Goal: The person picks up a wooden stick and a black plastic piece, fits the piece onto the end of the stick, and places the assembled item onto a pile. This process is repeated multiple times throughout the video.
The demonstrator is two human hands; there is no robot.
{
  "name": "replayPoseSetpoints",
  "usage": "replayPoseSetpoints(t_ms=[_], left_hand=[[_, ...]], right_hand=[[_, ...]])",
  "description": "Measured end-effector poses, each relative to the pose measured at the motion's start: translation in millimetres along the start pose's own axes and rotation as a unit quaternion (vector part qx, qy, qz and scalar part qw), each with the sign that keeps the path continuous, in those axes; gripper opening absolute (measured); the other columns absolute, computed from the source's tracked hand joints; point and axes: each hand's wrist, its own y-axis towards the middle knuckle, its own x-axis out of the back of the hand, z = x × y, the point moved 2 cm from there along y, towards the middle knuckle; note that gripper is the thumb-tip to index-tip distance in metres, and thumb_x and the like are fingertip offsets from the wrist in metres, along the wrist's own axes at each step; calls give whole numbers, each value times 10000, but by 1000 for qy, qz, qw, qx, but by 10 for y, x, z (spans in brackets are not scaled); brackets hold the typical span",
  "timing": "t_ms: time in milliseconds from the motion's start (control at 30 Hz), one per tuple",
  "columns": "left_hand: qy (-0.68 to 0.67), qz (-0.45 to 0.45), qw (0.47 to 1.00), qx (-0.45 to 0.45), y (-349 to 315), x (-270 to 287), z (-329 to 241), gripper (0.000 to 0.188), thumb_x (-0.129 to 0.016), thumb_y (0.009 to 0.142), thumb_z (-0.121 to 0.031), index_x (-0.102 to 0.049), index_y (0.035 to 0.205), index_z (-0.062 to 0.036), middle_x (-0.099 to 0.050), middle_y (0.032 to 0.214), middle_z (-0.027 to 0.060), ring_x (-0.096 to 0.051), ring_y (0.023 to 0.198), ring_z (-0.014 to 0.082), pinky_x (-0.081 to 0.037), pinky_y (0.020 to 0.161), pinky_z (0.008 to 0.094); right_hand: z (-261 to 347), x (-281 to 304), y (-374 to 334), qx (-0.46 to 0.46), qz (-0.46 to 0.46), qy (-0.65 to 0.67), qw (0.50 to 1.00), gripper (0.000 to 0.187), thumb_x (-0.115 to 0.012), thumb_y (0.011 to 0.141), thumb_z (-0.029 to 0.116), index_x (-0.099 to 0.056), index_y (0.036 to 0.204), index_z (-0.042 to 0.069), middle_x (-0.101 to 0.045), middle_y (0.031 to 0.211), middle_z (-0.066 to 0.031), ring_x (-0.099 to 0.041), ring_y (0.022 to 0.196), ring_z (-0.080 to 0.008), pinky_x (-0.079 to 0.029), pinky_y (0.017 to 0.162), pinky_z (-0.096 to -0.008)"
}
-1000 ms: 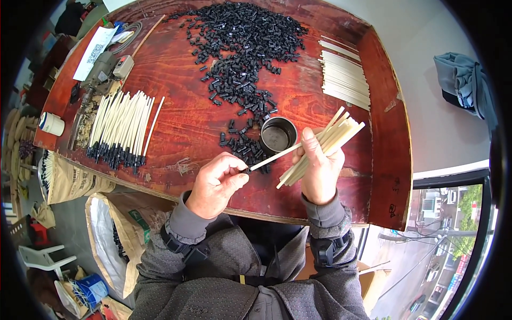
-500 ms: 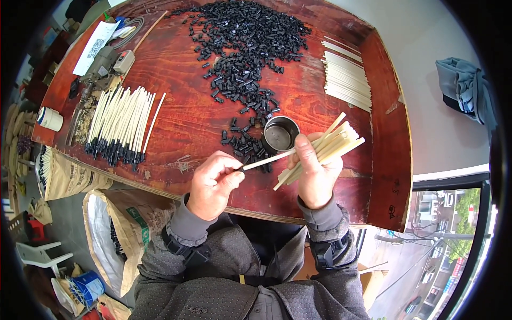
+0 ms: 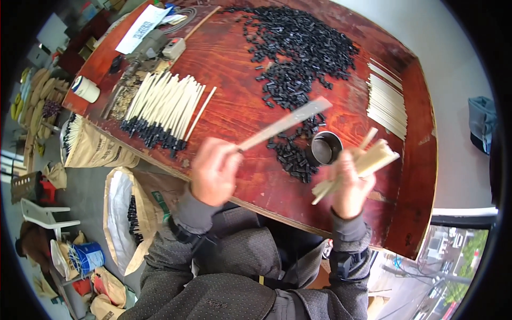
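Smeared by motion, a pale thin stick [image 3: 288, 121] slants up and away from my left hand [image 3: 214, 173], whose fingers are closed on its near end, where a dark bit shows. My right hand [image 3: 351, 189] grips a bundle of pale sticks [image 3: 380, 158], one standing apart from the others. Just beyond that hand is a round metal cup [image 3: 327, 148] on the red-brown table. Small black caps [image 3: 293, 160] lie beside the cup, below the blurred stick. To the left, sticks with black ends [image 3: 165, 106] rest in a row.
A large heap of black caps [image 3: 304, 48] covers the table's far middle. Bare sticks [image 3: 386, 104] lie by the raised right edge [image 3: 418, 160]. A small motor [image 3: 149, 45] and a white jar [image 3: 86, 89] stand at the left. An open paper sack [image 3: 120, 213] is below the table.
The stick in my left hand has come away from my right hand and swung upward, blurring. My hands are farther apart. The whole view has turned, shifting the table to the right.
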Motion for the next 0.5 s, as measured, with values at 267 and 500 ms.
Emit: replayPoseSetpoints(t_ms=[267,500], left_hand=[[367,-136,919,38,-10,1262,1417,133,-607,882,-18,-640,1004,21,-605,947,152,-605,872,306,-488,781,384],[210,-59,976,-12,-15,479,816,162,-605,887,-8,-644,1042,17,-604,974,167,-607,892,319,-498,799,384]], right_hand=[[-32,433,152,137,-74,-54,986,118,-639,957,103,-594,998,2,-582,745,-44,-551,605,-124,-465,575,-268],[-231,450,220,93,-55,-114,988,105,-629,961,69,-612,1029,-10,-622,795,-45,-594,648,-122,-480,590,-263]])
